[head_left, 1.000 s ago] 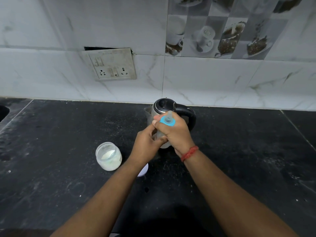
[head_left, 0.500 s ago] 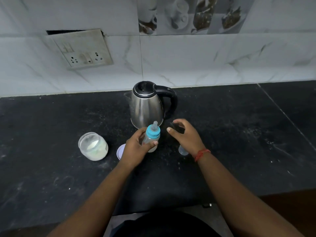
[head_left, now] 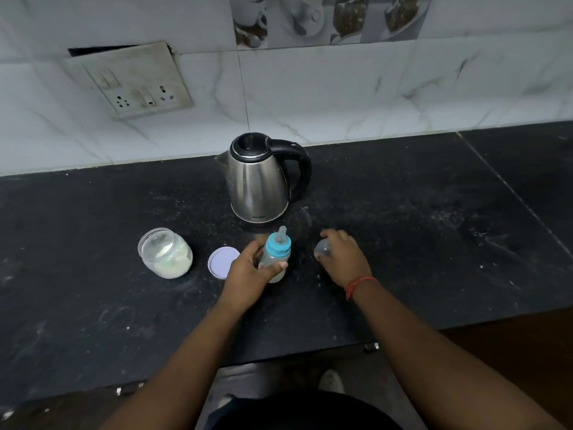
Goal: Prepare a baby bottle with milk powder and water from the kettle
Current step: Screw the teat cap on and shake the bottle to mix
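Note:
A baby bottle (head_left: 277,256) with a blue collar and a clear teat stands upright on the black counter (head_left: 418,231), filled with a pale liquid. My left hand (head_left: 248,274) grips its body from the left. To its right, my right hand (head_left: 342,256) curls over a small clear cap (head_left: 322,251) that sits on the counter. Behind them stands a steel kettle (head_left: 259,181), lid shut, with its black handle to the right. An open glass jar (head_left: 166,252) of white milk powder is at the left, and its pale round lid (head_left: 220,261) lies flat beside my left hand.
A tiled wall with a switch and socket plate (head_left: 133,80) runs behind the counter. The counter's front edge is close to my body, and spilled powder dusts the surface around the kettle.
My right hand let go of the bottle's blue top, moved right and down, and closed over the clear cap. The bottle came down onto the counter in my left hand. The camera pulled back.

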